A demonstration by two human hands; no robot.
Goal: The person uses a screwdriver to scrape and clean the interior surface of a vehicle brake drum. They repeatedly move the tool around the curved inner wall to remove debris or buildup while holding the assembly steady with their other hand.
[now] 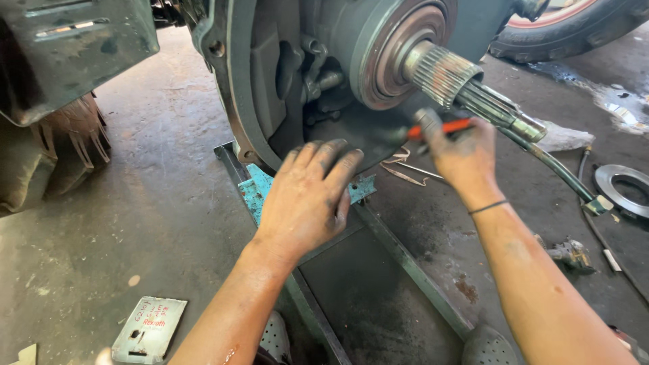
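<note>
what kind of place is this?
Most likely a vehicle repair workshop. A big grey housing with a splined shaft sits on a stand over stained concrete floor, a tyre behind. Greasy left hand rests on it; right hand holds an orange-handled tool.

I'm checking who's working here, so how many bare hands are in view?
2. The grease-smeared left hand rests flat against the lower edge of the round grey metal housing. The right hand holds a thin orange-handled tool just below the splined steel shaft. None seem hidden.

tyre (568, 30), metal ring (623, 189), small card (149, 329), concrete floor (155, 196)
</note>
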